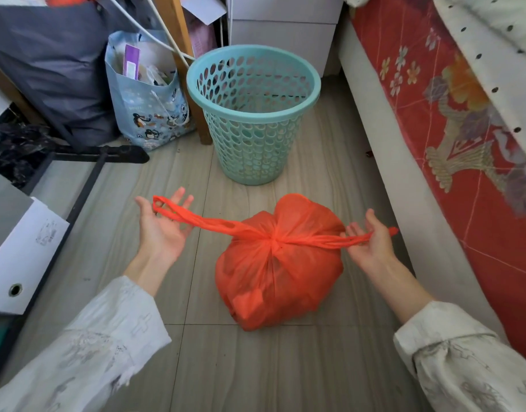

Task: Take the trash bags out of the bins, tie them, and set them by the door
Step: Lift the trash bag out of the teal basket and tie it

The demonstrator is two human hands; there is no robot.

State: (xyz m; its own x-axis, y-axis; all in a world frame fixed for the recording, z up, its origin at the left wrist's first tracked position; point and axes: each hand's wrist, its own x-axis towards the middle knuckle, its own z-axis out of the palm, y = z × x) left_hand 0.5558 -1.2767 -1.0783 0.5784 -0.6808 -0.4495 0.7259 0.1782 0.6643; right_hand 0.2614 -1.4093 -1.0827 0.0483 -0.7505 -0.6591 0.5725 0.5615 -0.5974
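An orange trash bag [278, 263] sits full on a floor [255, 367] of pale grey, wood-grained tiles, its neck gathered into a knot at the top. Two handle strips stretch sideways from the knot. The left hand [162, 226] lies palm up with fingers spread wide, one handle loop draped over the fingers rather than gripped. The right hand [370, 240] has the other strip running across its palm; the fingers look only loosely bent, though whether they pinch it is hard to tell from this angle. Both arms wear pale patterned sleeves.

Just behind the bag stands a turquoise perforated bin [252, 114] with no liner in it. Left of the bin leans a blue penguin-printed tote [148, 114] stuffed with papers, against a wooden post [184, 55]. Behind the bin is a white drawer unit [282, 25]. Right of the bag runs a bed [434, 129] with a red flowered cover.
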